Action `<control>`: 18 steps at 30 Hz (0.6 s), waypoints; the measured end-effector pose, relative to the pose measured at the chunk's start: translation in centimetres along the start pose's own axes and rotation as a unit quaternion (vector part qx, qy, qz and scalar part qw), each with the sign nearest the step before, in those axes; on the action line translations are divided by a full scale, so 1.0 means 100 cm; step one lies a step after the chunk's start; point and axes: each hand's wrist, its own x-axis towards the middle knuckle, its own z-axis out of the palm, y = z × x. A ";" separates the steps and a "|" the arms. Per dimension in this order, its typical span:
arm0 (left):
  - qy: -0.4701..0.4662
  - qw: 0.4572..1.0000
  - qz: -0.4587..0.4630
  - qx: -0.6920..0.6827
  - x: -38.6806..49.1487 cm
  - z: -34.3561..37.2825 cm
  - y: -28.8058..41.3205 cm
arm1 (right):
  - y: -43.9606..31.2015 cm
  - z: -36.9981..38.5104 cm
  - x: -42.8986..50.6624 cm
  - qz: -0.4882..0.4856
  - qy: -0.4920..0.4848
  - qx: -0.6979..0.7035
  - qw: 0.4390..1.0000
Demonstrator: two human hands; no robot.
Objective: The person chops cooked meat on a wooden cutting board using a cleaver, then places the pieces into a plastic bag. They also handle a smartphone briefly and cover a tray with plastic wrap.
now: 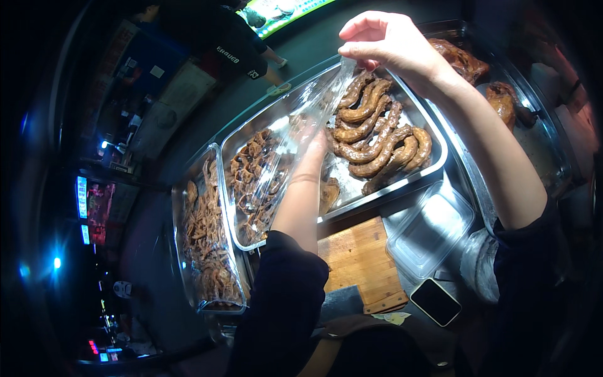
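My right hand pinches a gathered edge of clear plastic film, lifting it above a metal tray. Lower and to the left, my left hand reaches over the middle of the tray. The film blurs its fingers, so I cannot tell what they hold. Glossy braised necks, probably poultry, lie uncovered in the tray's right half. Film still drapes over smaller dark braised meat pieces in the left half. A paler piece of meat sits close to my left wrist.
Left stands a film-covered tray of braised pieces; right, a tray with braised poultry. Nearer me are a wooden cutting board, a broad metal blade, a clear plastic container and a phone. A person is beyond the counter.
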 end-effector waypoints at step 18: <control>-0.041 0.997 -0.051 -0.034 0.025 -0.033 0.010 | -0.022 0.013 0.001 -0.098 -0.054 0.115 0.987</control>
